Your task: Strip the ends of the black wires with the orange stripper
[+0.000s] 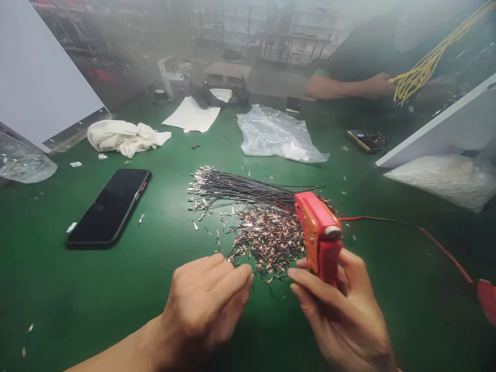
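Note:
My left hand is closed, thumb pressed against the curled fingers, in front of the heap of wire scraps; whatever it pinches is hidden or too small to name. My right hand is wrapped round a red and orange hand tool, held upright, with thumb and fingertips pointing left. Beyond both hands spreads a heap of short copper and black wire scraps. Behind that lies a bundle of black wires with metal terminals at its left end. A red cord runs rightward from behind the tool.
A black phone lies on the green table at left. Farther back are a white cloth, white paper and a clear plastic bag. Across the table, a person's hand holds yellow wires. A filled bag lies right.

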### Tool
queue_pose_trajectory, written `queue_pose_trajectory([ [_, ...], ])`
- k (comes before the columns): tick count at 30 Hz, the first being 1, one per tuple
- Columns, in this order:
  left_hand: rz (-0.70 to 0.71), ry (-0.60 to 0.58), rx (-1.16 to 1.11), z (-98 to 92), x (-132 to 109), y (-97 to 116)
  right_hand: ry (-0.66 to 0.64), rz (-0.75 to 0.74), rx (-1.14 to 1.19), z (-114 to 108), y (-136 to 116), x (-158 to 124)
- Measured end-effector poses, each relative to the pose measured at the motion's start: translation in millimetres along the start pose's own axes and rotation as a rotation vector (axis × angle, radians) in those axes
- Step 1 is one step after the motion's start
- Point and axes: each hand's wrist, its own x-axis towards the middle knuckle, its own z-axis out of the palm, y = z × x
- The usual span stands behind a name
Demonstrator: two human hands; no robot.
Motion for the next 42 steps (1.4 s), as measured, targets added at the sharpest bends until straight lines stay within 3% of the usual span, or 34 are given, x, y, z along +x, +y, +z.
queue_pose_trajectory([
  [3, -0.07, 0.093, 0.061, -5.6, 2.6, -8.3, -0.07, 0.112, 0.32, -5.8, -8.0, -1.5],
  [6, -0.089, 0.166, 0.115, -9.6, 5.9, -12.4, -0.208, 0.367, 0.773, -11.0, -16.6, -1.9],
  [9, -0.095, 0.146, 0.122, -10.2, 8.6, -12.1, -0.294, 0.598, 1.113, -14.4, -17.8, 1.9],
  [11, -0.11, 0.139, 0.127, -9.7, 9.9, -11.6, -0.367, 0.708, 1.214, -16.6, -14.3, 6.4],
  [15, -0.148, 0.147, 0.114, -10.0, 11.1, -12.5, -0.479, 0.799, 1.258, -20.7, -6.3, 13.9],
  [20, -0.181, 0.185, 0.163, -15.0, 10.3, -11.4, -0.489, 0.846, 1.374, -20.5, -5.2, 16.8],
  [26, -0.057, 0.293, 0.181, -21.0, 11.1, -7.3, -0.538, 0.873, 1.502, -12.9, -4.6, 13.6],
  [30, 0.018, 0.246, 0.1, -24.2, 12.6, -8.9, -0.515, 0.782, 1.423, -5.0, -5.1, 9.8],
  [35, 0.121, 0.195, 0.168, -25.9, 12.2, -9.2, -0.503, 0.863, 1.413, 1.8, -8.3, 8.6],
  [42, 0.095, 0.177, 0.166, -24.6, 15.9, -8.4, -0.382, 0.885, 1.495, 5.1, -8.9, 9.6],
])
